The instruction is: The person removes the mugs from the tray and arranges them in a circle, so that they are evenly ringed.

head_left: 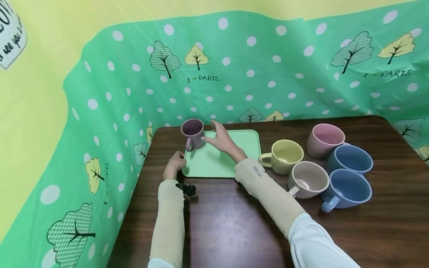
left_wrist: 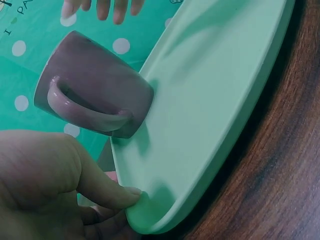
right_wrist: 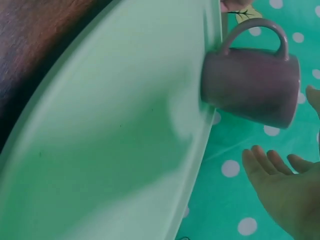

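A dusty-purple mug (head_left: 198,139) stands upright on the far left corner of the light green tray (head_left: 216,163), its handle turned towards the near side. My left hand (head_left: 174,166) holds the tray's left rim; in the left wrist view the thumb (left_wrist: 117,196) lies over the edge and the other fingers are partly hidden beneath it. Just right of the mug, my right hand (head_left: 222,140) is spread, thumb and fingers apart. The right wrist view shows a gap between that hand (right_wrist: 282,192) and the mug (right_wrist: 250,85), with nothing held.
To the tray's right stand a yellow mug (head_left: 283,163), a beige mug (head_left: 301,188), a pink mug (head_left: 316,145) and two blue mugs (head_left: 352,197) close together on the dark wooden table (head_left: 234,223). Green polka-dot cloth (head_left: 234,93) hangs behind and along the left side.
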`<state>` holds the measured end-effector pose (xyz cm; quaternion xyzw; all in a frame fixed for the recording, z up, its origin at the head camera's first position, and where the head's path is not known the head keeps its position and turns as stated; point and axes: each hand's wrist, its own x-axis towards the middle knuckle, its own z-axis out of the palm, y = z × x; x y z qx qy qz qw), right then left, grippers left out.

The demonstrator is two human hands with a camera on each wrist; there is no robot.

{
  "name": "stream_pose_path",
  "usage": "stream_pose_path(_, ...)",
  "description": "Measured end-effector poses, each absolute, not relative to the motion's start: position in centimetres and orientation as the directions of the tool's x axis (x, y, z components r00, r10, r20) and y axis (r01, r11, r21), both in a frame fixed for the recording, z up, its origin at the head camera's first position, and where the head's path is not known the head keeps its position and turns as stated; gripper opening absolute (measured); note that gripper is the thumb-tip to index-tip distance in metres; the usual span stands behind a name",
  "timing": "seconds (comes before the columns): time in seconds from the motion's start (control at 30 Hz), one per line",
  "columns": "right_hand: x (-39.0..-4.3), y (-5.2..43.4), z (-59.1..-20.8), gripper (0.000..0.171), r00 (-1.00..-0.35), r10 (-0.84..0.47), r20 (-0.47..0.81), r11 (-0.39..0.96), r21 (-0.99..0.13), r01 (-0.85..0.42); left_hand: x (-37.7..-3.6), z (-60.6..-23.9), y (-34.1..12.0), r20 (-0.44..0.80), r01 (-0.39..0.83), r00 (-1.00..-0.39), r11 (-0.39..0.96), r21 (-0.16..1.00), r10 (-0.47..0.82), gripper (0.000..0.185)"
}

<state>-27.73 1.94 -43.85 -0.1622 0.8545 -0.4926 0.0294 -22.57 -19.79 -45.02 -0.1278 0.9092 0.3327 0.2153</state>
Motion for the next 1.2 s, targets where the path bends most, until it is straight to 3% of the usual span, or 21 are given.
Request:
stream_pose_path(0.7, -29.5, -0.6, -44.4, 0.102, -0.940, -0.340, 0.014, 0.373, -0.916, -0.149, -22.9, -45.1, -19.1, -0.475, -0.397, -0.874, 0.718, 0.572, -0.105, 0.037)
stream_pose_path(1.2, -29.1, -1.5, -45.1, 0.086, -0.959, -0.270, 0.087, 0.340, -0.923, -0.180, -23.0, -44.9, -19.4, -0.476, -0.413, -0.869, 0.726, 0.550, -0.134, 0.027)
